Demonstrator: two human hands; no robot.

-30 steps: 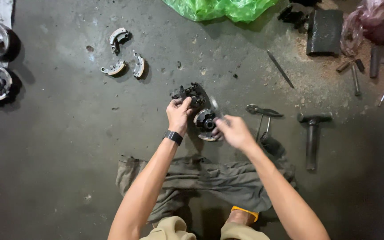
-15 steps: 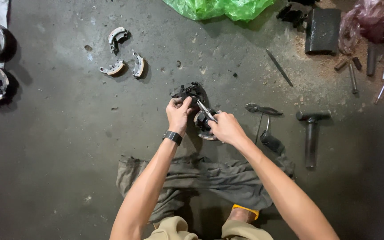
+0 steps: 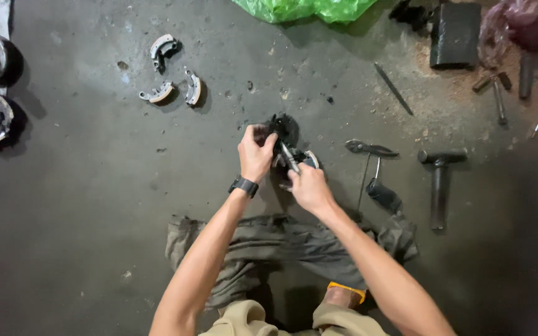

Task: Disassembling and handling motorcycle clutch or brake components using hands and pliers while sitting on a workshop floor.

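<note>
From above, the left hand [image 3: 255, 151] is clenched around a greasy black metal part [image 3: 283, 129] on the concrete floor [image 3: 82, 205]. The right hand [image 3: 309, 186] is closed on a thin metal tool [image 3: 289, 156], its tip at the part. Pliers [image 3: 370, 148] and a hammer [image 3: 440, 177] lie to the right, and three curved metal shoes [image 3: 169, 74] well apart, upper left.

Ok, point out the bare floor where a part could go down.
Bare floor lies left of the left hand, below the three curved shoes, and right of the hammer. It is crowded around the pliers and the top-right tools.
</note>
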